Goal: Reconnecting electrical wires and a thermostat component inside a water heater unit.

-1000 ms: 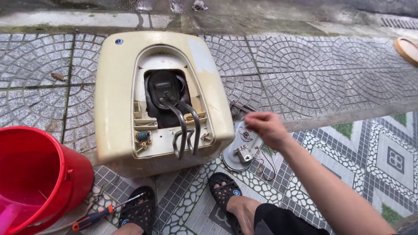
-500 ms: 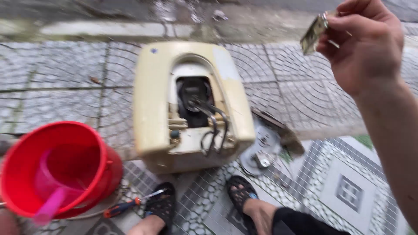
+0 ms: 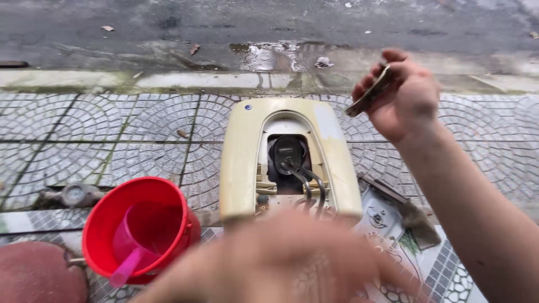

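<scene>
Above cream housing (image 3: 241, 163), right hand (image 3: 407, 101) around flat metal piece (image 3: 368, 96)

You're working in soft, even daylight with no hard shadows; the tiled pavement (image 3: 112, 134) reads flat and clear. At the far edge, the wet road (image 3: 269, 53) throws back a pale glare from a puddle. Your left hand (image 3: 292, 264) is smeared into a broad blur across the near edge, its outline lost. Your right hand (image 3: 401, 95) is only slightly soft, as is the flat metal piece (image 3: 368, 95) in it. The red bucket (image 3: 137, 227) shows sharp and saturated. Lines bend slightly toward the corners.
</scene>
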